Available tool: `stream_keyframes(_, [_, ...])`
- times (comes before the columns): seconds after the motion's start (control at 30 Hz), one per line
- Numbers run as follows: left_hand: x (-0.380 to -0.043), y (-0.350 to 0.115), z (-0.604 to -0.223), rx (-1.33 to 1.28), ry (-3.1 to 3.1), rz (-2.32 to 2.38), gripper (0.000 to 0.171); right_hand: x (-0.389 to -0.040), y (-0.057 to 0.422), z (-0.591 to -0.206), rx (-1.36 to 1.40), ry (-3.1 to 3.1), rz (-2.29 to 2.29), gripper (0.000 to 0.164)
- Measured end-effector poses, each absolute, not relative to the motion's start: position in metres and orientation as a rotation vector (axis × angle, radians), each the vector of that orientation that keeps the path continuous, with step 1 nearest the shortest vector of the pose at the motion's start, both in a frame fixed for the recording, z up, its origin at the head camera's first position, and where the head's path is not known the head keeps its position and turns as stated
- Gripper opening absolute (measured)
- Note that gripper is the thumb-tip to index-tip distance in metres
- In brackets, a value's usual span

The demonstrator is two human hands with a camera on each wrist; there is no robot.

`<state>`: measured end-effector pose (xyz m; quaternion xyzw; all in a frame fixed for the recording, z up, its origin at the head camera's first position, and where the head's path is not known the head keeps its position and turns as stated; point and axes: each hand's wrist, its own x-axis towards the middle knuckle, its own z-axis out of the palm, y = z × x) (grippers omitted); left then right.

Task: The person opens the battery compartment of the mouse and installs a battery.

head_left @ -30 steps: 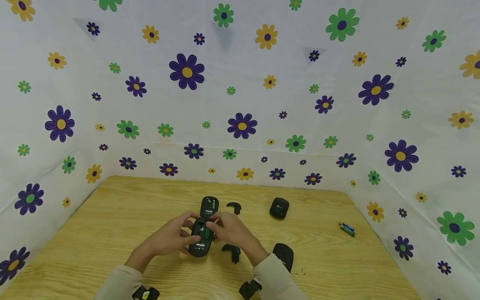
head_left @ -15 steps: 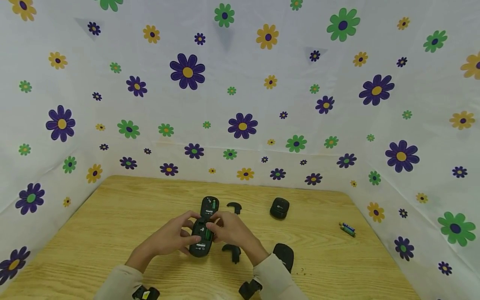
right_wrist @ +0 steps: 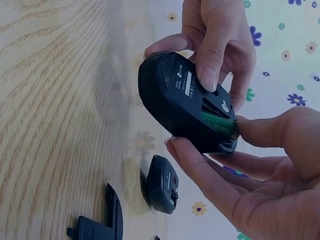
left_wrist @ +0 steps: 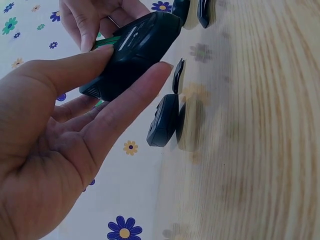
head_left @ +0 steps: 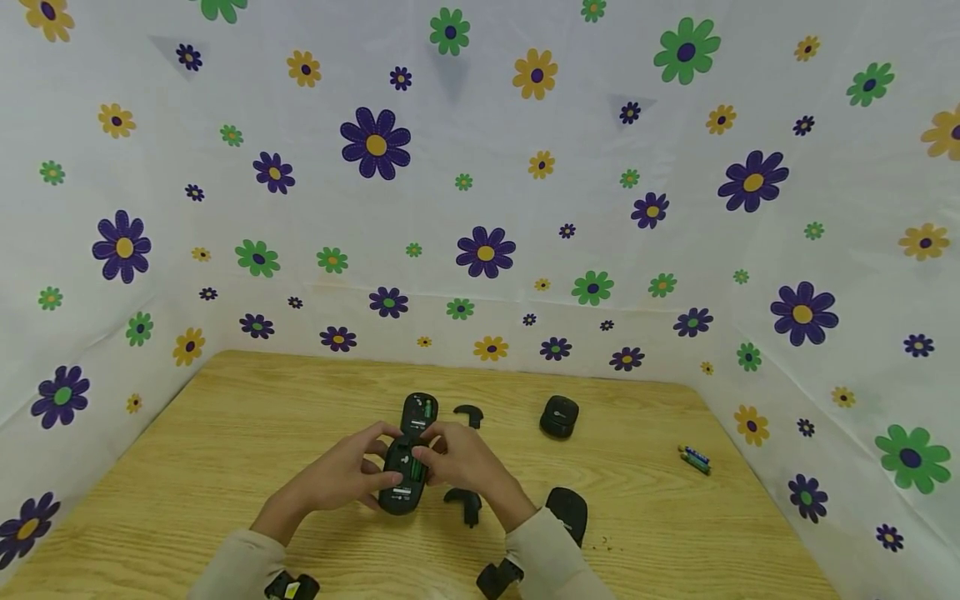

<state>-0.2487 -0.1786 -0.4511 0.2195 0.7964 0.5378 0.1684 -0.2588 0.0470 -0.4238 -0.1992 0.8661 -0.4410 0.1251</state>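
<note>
Handling a mouse [head_left: 401, 495], battery slot uncovered. Head view: mouse is between both hands, underside up. Left hand [head_left: 337, 474] part-closed round its left side; right hand [head_left: 467, 460] part-closed on its right side, thumb at the green battery [head_left: 417, 469]. Just beyond the hands, second mouse [head_left: 417, 413] lies underside up, green cell [head_left: 428, 408] in its slot, no cover on. Far cover [head_left: 469, 412] and near cover [head_left: 463, 503] lie off the mice, either side of the right hand. Loose batteries [head_left: 694, 459] well to the right of it.

Left wrist view: left thumb and fingers grip the mouse, which looks lifted off the table [left_wrist: 265, 130].

Right wrist view: right thumb touches the battery's end, fingers brace the mouse. Battery lies largely in the slot, doesn't look flush; going in or coming out, can't tell.

Progress, judged: uncovering done on both mice; left are seating or freeing this battery, then any re-covering.
</note>
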Motion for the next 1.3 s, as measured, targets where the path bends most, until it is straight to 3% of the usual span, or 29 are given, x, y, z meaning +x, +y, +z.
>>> stream_keyframes(1.3, [-0.2469, -0.1766, -0.4511, 0.634, 2.264, 1.483, 0.060, -0.2587, 0.0463, -0.4253, -0.597, 2.553, -1.247, 0.025])
